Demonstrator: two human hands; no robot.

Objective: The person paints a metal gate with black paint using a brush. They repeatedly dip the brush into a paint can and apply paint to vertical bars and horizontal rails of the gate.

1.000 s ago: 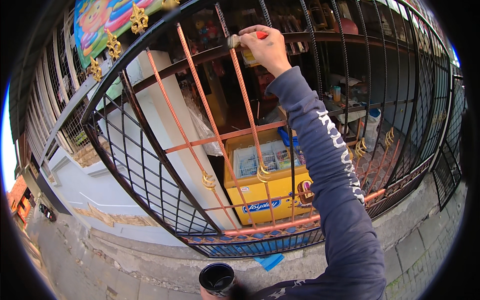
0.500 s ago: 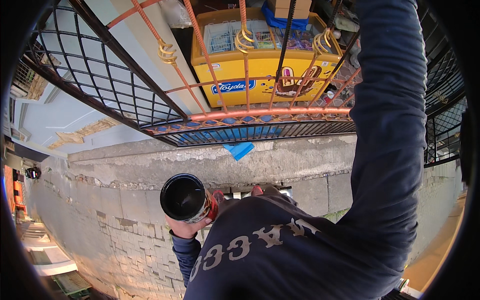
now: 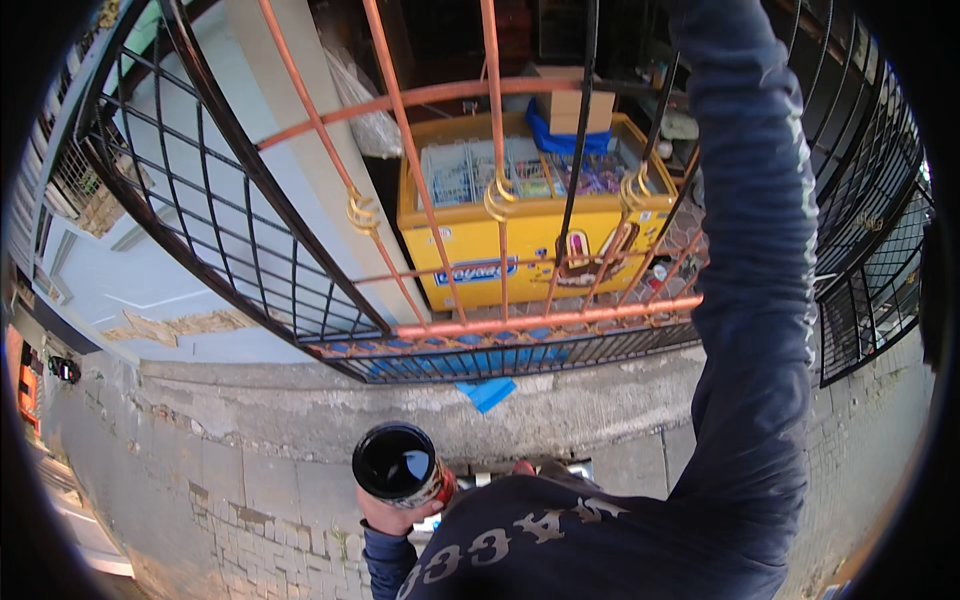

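My left hand is wrapped around a round can with a red and patterned side, held low in front of my body. The can has no lid on, and glossy black liquid that looks like paint reflects light inside it. My right arm stretches up along a metal fence, and its hand is beyond the top of the picture. Several fence bars are copper-red, with gold ring ornaments; others, nearer my right arm, are black.
Behind the fence stands a yellow chest freezer with a cardboard box on a blue cloth on top. A black lattice panel is at the left. Blue sheeting pokes out under the fence onto a concrete ledge. Paving lies below.
The view has tilted upward, so the fence and freezer sit lower and more of the upper bars show. My left hand still holds the can; my right arm stays raised.
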